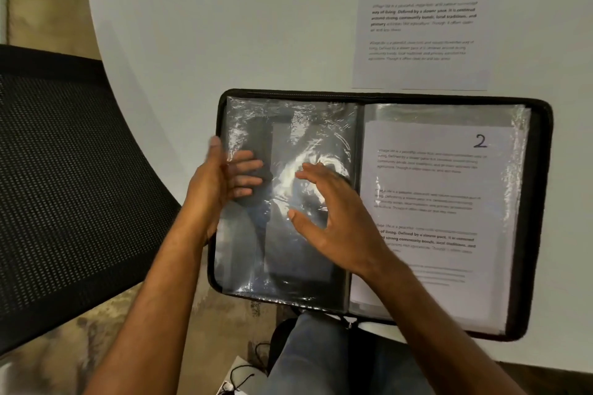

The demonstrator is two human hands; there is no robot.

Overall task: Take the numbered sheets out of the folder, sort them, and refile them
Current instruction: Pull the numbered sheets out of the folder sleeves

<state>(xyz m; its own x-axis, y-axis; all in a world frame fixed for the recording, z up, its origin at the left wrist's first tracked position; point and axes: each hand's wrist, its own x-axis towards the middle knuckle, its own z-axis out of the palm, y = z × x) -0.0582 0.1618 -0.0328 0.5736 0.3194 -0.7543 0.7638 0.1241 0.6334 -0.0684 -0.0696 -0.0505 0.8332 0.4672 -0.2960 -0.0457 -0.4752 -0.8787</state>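
- A black zip folder (542, 202) lies open on the white counter (224, 26), its lower edge hanging past the counter rim toward the person's lap.
- The left half shows an empty clear plastic sleeve (288, 125), crinkled and glaring with reflected light over the dark inner cover.
- The right half holds a stack of sleeves; the top one contains a printed sheet (449, 189) with a handwritten "2" at its 1 o'clock corner.
- The left hand (218, 183) sits at the folder's 9 o'clock edge. Its fingers appear to lie behind the empty sleeve, seen through the plastic, with the thumb raised above the edge; the hand is blurred, so whether its grip is pinching the sleeve cannot be told.
- The right hand (333, 215) is spread over the middle of the empty sleeve, fingers straight and apart, grip slack and holding nothing; whether the fingertips touch the plastic cannot be told.
- A loose printed sheet (420, 19) lies flat on the counter at 12 o'clock from the folder, just beyond its top edge.
- A black mesh chair back (64, 186) stands at 9 o'clock, beside the counter.
- The person's jeans-clad knee (314, 356) shows at 6 o'clock below the folder.
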